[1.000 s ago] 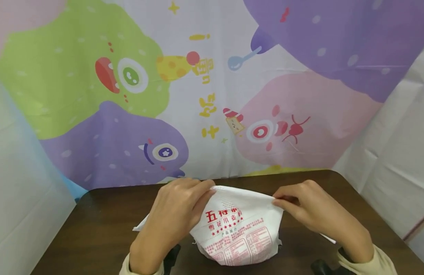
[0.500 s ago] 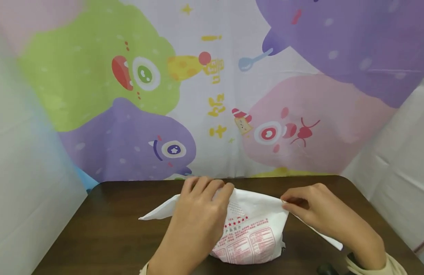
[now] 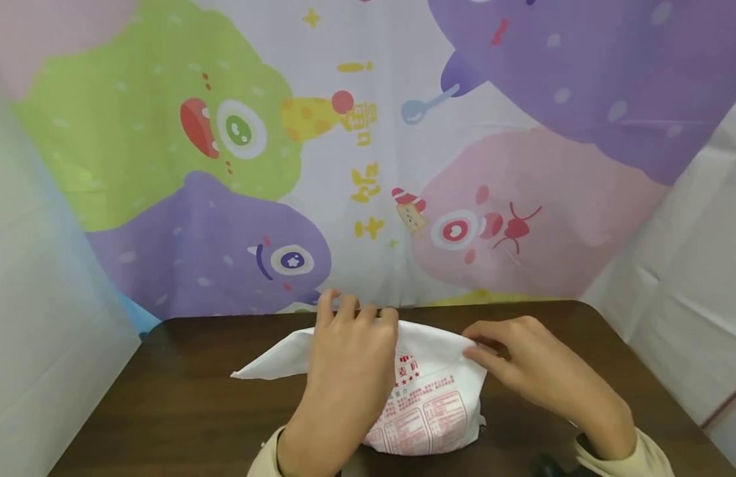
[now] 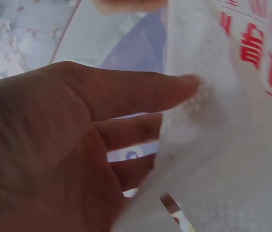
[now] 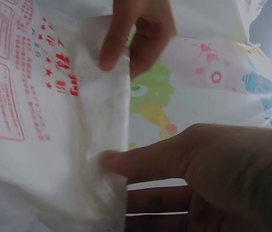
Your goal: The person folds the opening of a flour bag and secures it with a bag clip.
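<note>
A white flour bag (image 3: 433, 404) with red Chinese print and stars stands on the dark table, its bottom bulging and its top pulled up. My left hand (image 3: 346, 377) grips the upper edge, hiding part of the print; in the left wrist view its thumb (image 4: 140, 92) presses the bag's face with the fingers behind. At the upper right corner my right hand (image 3: 540, 361) pinches the same edge between thumb and fingers. The right wrist view has both hands along one folded rim (image 5: 109, 106). A pointed white flap (image 3: 275, 358) sticks out left of my left hand.
The brown wooden table (image 3: 165, 397) has rounded back corners. Behind it hangs a cloth backdrop (image 3: 379, 278) with cartoon monsters, and pale cloth walls (image 3: 689, 278) close in both sides. A dark object (image 3: 546, 465) shows near my right sleeve.
My left hand has shifted its grip along the top edge and now covers more print, its fingers over the rim. The left flap sticks out further. My right hand keeps its corner.
</note>
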Available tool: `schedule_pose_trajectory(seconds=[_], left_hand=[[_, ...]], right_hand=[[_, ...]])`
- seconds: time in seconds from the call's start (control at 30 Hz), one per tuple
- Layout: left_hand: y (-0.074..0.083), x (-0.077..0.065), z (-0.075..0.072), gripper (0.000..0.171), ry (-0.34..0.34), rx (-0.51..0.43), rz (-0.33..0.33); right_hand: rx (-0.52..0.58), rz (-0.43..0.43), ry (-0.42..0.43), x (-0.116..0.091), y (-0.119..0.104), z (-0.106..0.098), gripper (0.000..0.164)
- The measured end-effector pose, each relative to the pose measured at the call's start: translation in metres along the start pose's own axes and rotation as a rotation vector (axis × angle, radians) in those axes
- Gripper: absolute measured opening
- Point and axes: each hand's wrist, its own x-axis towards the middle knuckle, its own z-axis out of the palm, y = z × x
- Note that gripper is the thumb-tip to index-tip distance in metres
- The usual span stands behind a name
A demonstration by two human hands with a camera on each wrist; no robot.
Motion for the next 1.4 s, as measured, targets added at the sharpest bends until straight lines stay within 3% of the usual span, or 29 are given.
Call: schedule_pose_trajectory(seconds=[0.2,0.37,0.63,0.83,1.1,1.4], left_hand=[[0.008,0.004,0.001,0.018,-0.114,0.04,0.029],[0.007,0.003,0.009,0.016,-0.082,0.018,0.097],[0.0,0.006,0.017,0.021,-0.023,-0.069,0.236],[-0.003,0.011,0.018,0.018,0.003,-0.09,0.292],[-0.01,0.013,0.019,0.021,-0.045,-0.115,0.339],[-0.015,0.015,0.019,0.02,-0.089,-0.156,0.362]], right_hand=[[-0.022,-0.049,0.039,0.009,-0.007,0.011,0.011],[-0.051,-0.08,0.069,0.012,-0.011,0.018,0.014],[-0.01,-0.128,0.138,0.013,-0.015,0.029,0.014],[0.001,-0.193,0.211,0.018,-0.017,0.031,0.02],[0.009,-0.374,0.288,0.027,-0.013,0.034,0.016],[0.069,-0.374,0.29,0.029,-0.011,0.033,0.019]])
